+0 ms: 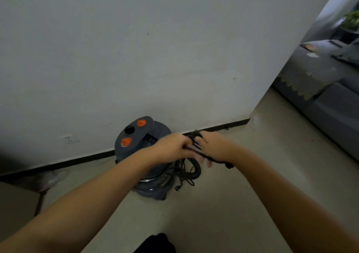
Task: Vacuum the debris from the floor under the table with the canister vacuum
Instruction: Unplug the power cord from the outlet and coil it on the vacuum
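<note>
Canister vacuum [142,155] stands on the floor [242,194] against the wall [136,48], its hose [192,172] coiled beside it. Our left hand [172,147] and right hand [212,147] both pinch the black power cord [194,136], so we judge we are unwinding it; next comes freeing the plug for the wall socket [70,139].

Both hands blur over the black cord [191,147], fingers [204,158] smeared; forearms hide the canister vacuum [136,136] front; sofa [330,97] cut off at the right edge
</note>
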Demonstrator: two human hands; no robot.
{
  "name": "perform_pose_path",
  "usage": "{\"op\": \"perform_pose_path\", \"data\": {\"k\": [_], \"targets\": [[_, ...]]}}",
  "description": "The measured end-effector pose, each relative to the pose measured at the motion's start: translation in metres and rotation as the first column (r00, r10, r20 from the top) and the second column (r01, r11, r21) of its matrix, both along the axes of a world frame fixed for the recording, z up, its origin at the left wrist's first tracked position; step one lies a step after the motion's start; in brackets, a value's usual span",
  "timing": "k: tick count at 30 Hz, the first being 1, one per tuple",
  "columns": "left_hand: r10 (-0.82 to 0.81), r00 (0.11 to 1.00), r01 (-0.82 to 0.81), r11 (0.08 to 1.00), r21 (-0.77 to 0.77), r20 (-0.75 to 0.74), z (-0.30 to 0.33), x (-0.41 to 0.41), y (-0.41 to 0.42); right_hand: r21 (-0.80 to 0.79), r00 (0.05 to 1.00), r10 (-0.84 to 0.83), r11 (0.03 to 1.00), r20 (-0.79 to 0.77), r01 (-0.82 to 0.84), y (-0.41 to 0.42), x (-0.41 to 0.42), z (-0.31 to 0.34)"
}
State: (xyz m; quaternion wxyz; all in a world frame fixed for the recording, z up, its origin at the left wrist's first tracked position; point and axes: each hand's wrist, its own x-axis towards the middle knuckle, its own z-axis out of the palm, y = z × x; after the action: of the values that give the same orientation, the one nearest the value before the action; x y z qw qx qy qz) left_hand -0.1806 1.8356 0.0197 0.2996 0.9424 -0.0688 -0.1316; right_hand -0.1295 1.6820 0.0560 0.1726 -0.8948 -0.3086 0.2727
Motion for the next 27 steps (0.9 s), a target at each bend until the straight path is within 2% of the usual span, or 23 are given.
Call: {"op": "perform_pose_path", "data": {"k": [2,3,5,6,8,10,12,14,15,16,17,18,19,22,24,27], "targets": [[0.120,0.992,-0.119,0.992,-0.038,0.048,-0.004,0.004,0.013,0.019,0.976,-0.058,0.998,-0.208,0.064,-0.005,0.008,-0.002],[0.127,0.987,-0.128,0.992,0.001,0.102,-0.007,0.006,0.015,0.076,0.936,-0.094,0.989,-0.338,0.127,-0.006,0.012,-0.003],[0.151,0.938,-0.208,0.965,0.157,0.313,-0.017,0.010,0.012,0.228,0.850,-0.094,0.942,-0.519,0.244,-0.010,0.022,-0.001],[0.230,0.876,-0.324,0.932,0.162,0.425,-0.022,0.014,0.010,0.294,0.828,-0.070,0.916,-0.556,0.275,-0.011,0.029,0.003],[0.486,0.716,-0.558,0.830,-0.006,0.501,-0.026,0.022,0.003,0.390,0.819,-0.003,0.879,-0.573,0.275,-0.013,0.045,0.014],[0.711,0.570,-0.684,0.688,-0.241,0.412,-0.024,0.034,-0.009,0.462,0.806,0.045,0.838,-0.591,0.291,-0.013,0.065,0.025],[0.842,0.479,-0.718,0.538,-0.443,0.246,-0.024,0.050,-0.025,0.522,0.728,0.099,0.762,-0.678,0.383,-0.013,0.089,0.035],[0.881,0.468,-0.678,0.408,-0.612,0.070,-0.035,0.071,-0.041,0.526,0.598,0.167,0.688,-0.784,0.499,-0.016,0.117,0.043],[0.856,0.515,-0.653,0.362,-0.666,-0.041,-0.041,0.082,-0.048,0.510,0.524,0.204,0.664,-0.827,0.547,-0.019,0.130,0.046],[0.786,0.603,-0.625,0.362,-0.692,-0.135,-0.051,0.093,-0.054,0.498,0.458,0.249,0.647,-0.854,0.578,-0.022,0.144,0.050],[0.692,0.704,-0.584,0.439,-0.683,-0.158,-0.062,0.104,-0.061,0.498,0.409,0.297,0.634,-0.863,0.591,-0.027,0.158,0.054],[0.643,0.752,-0.571,0.525,-0.631,-0.145,-0.072,0.112,-0.072,0.502,0.375,0.336,0.632,-0.864,0.590,-0.033,0.172,0.059],[0.658,0.744,-0.592,0.563,-0.577,-0.121,-0.082,0.120,-0.084,0.512,0.351,0.373,0.630,-0.859,0.584,-0.040,0.190,0.064],[0.733,0.678,-0.651,0.564,-0.508,-0.055,-0.098,0.140,-0.118,0.533,0.263,0.495,0.553,-0.828,0.641,-0.066,0.248,0.077],[0.711,0.701,-0.666,0.624,-0.409,-0.056,-0.105,0.147,-0.131,0.461,0.205,0.517,0.434,-0.831,0.774,-0.078,0.282,0.077],[0.653,0.749,-0.663,0.735,-0.144,-0.115,-0.117,0.141,-0.139,0.367,0.248,0.437,0.212,-0.865,0.906,-0.084,0.316,0.069]]}}
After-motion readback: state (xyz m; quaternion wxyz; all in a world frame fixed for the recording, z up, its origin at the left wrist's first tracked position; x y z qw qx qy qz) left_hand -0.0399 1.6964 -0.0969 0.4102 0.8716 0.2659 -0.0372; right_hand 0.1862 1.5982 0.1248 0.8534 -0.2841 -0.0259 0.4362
